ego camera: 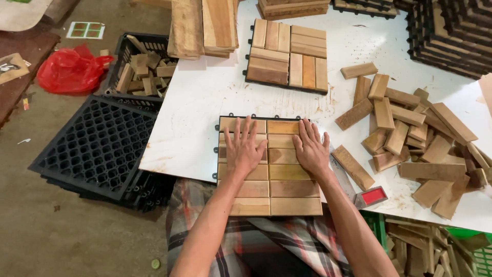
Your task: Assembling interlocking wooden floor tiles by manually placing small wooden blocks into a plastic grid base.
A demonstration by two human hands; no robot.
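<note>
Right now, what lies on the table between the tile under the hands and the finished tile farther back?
In the head view, only bare white table with sawdust separates the near tile from the far tile.

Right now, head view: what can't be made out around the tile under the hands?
- Slats beneath the left hand and right hand: covered by the palms.
- Tile base: hidden by its slats; only edge tabs show.
- Black stack: cut off by the top-right edge.
- Crate contents: partly hidden by planks.
</note>
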